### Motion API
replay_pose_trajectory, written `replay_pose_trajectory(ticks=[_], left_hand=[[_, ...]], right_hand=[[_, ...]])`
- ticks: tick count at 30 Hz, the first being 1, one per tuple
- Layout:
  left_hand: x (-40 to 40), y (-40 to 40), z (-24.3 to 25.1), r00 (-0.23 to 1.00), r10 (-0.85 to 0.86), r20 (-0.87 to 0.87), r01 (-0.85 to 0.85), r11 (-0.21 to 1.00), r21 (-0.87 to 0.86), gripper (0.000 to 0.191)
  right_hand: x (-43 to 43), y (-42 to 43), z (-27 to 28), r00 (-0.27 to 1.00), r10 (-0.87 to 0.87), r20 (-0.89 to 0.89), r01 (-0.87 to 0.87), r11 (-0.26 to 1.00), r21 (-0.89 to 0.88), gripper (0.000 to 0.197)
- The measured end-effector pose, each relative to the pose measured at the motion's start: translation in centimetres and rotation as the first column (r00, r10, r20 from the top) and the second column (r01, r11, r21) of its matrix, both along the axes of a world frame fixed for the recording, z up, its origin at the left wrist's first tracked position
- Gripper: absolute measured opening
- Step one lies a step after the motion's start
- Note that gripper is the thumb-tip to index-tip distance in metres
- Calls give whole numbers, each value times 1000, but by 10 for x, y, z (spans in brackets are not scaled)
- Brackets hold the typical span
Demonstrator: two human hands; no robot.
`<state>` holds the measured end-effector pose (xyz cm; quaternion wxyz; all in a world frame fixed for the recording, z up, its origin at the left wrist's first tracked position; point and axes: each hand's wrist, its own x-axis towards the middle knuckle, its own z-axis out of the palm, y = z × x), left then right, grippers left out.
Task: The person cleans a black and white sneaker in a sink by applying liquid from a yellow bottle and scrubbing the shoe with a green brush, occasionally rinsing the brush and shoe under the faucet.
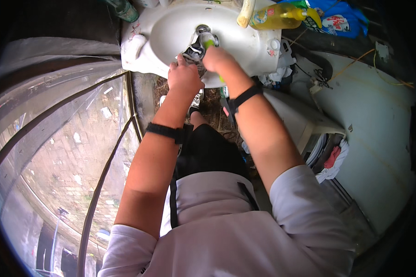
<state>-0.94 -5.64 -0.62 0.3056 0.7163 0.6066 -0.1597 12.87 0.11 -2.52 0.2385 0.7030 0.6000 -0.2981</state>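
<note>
Both my hands are over the near part of a white ceramic washbasin (pixel 166 38). Against a dark shoe (pixel 195 51) with white parts, at the near side of the bowl, lies my left hand (pixel 186 74), its fingers spread on the shoe's near end. My right hand (pixel 217 59) is closed on a green-and-white brush (pixel 209 43), whose head is at the far end of the shoe. Part of the green handle shows below that hand. Beyond the brush is the round metal drain (pixel 202 29). My fingers hide part of the shoe.
On the basin's right rim lie a yellow pump bottle (pixel 277 16) and a pale rod-like object (pixel 246 13). A white bar-like object (pixel 136 45) rests on the left rim, near a greenish glass (pixel 124 11). A blue packet (pixel 339 19) lies at the far right.
</note>
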Motion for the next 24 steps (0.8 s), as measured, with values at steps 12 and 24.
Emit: replay_pose_trajectory(ticks=[12, 24], left_hand=[[2, 0, 2, 1000, -14, -26, 13, 999, -41, 66], [0, -4, 0, 1000, 19, 10, -19, 1000, -7, 66]], right_hand=[[19, 10, -17, 989, 29, -144, -30, 999, -11, 53], [13, 29, -7, 980, 59, -188, -74, 995, -74, 46]])
